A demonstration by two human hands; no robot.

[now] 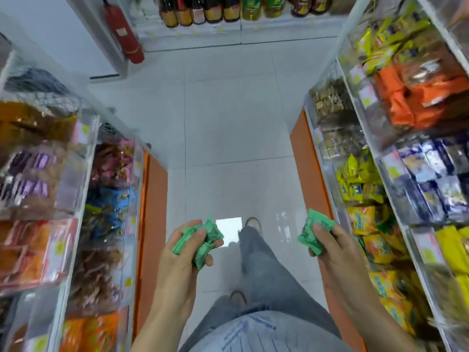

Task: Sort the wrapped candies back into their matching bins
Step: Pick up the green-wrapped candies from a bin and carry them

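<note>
Several green candies lie bunched in the curled left hand, a second bunch pinched under the right hand thumb, evidently none of them binned yet, with clear bins flanking both grips.

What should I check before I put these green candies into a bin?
1. Left hand grips the left bunch of green candies: ok.
2. Right hand holds the right bunch under its thumb: ok.
3. Both bunches the same colour: ok, all green.
4. Hands over a bin: not ok, both are over the floor of the aisle.
5. Matching green bin found: cannot tell, the left bins and right bins are blurred and none looks plainly green.
</note>
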